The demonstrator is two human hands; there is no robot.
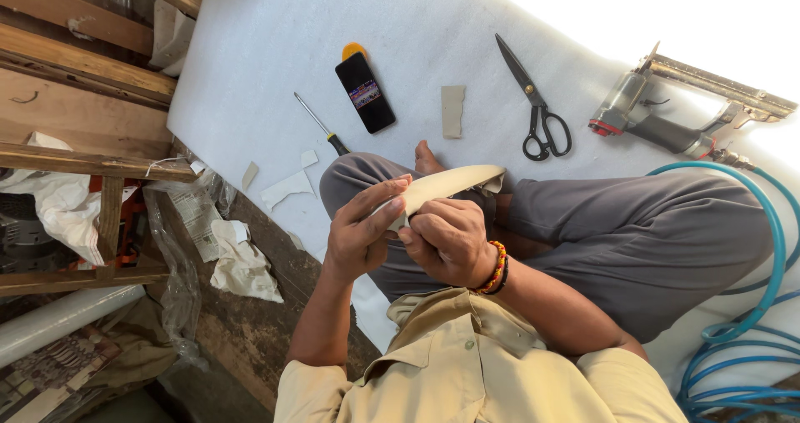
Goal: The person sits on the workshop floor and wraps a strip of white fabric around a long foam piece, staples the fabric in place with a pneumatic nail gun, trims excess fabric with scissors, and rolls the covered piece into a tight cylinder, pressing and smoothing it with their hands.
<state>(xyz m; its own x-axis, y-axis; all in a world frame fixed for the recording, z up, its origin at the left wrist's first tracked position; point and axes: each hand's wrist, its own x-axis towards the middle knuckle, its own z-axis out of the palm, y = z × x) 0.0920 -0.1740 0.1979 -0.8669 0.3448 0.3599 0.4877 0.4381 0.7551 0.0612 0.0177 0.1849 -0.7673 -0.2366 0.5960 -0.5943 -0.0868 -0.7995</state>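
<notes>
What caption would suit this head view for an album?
Seated cross-legged, both hands, left hand and right hand, grip a curved beige strip near scissors.

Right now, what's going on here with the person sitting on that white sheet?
A person sits cross-legged on a white foam sheet, holding a curved beige strip in both hands: the left hand pinches its near end, the right hand grips beside it. Black scissors, a screwdriver, a pneumatic nail gun and a blue air hose lie untouched nearby.
</notes>
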